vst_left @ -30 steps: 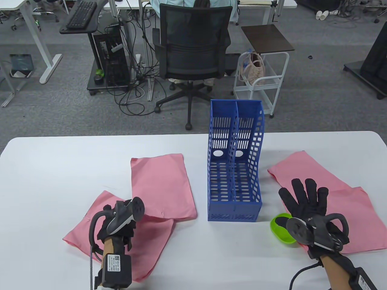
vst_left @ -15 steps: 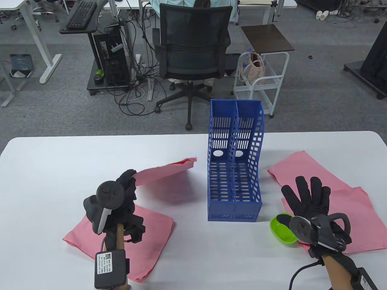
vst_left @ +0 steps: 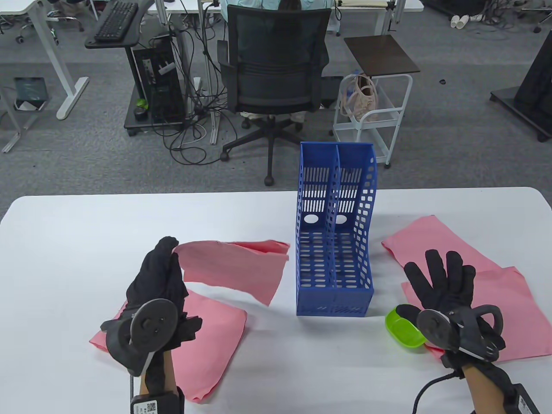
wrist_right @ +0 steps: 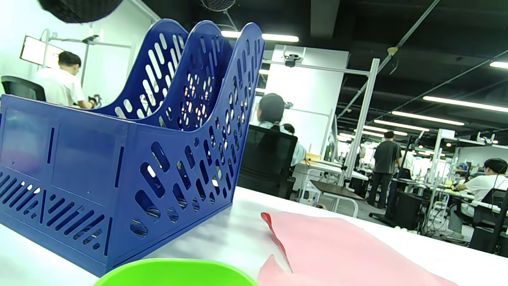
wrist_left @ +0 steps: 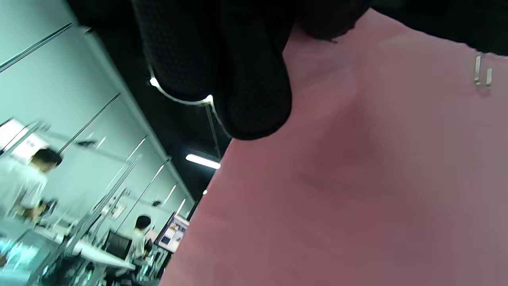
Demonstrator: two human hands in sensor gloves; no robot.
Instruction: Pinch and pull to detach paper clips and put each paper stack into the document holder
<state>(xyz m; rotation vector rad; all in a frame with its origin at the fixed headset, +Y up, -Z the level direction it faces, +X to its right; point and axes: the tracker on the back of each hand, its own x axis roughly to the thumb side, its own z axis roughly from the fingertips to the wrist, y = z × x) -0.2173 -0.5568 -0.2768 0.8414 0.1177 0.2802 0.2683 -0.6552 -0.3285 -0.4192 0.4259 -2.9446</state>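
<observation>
My left hand (vst_left: pixel 166 269) holds a pink paper stack (vst_left: pixel 235 267) by its left edge, lifted off the table just left of the blue document holder (vst_left: pixel 334 233). In the left wrist view my gloved fingers (wrist_left: pixel 238 79) press on that stack (wrist_left: pixel 357 178), and a metal paper clip (wrist_left: pixel 482 71) sits at its top right corner. Another pink stack (vst_left: pixel 202 336) lies on the table under my left wrist. My right hand (vst_left: pixel 442 278) rests flat with spread fingers on the nearer of two overlapping pink stacks (vst_left: pixel 513 310), the other (vst_left: pixel 431 243) behind it.
A small green bowl (vst_left: pixel 403 330) sits by my right thumb, close to the holder's front right corner. Beyond the table's far edge stand an office chair (vst_left: pixel 274 77) and a white cart (vst_left: pixel 371 116). The right wrist view shows the holder (wrist_right: pixel 119 139) and the bowl's rim (wrist_right: pixel 178 274).
My left hand has picked the upper left pink stack off the table and carried it up and rightward toward the holder, turning the wrist over. The right hand shifted only slightly.
</observation>
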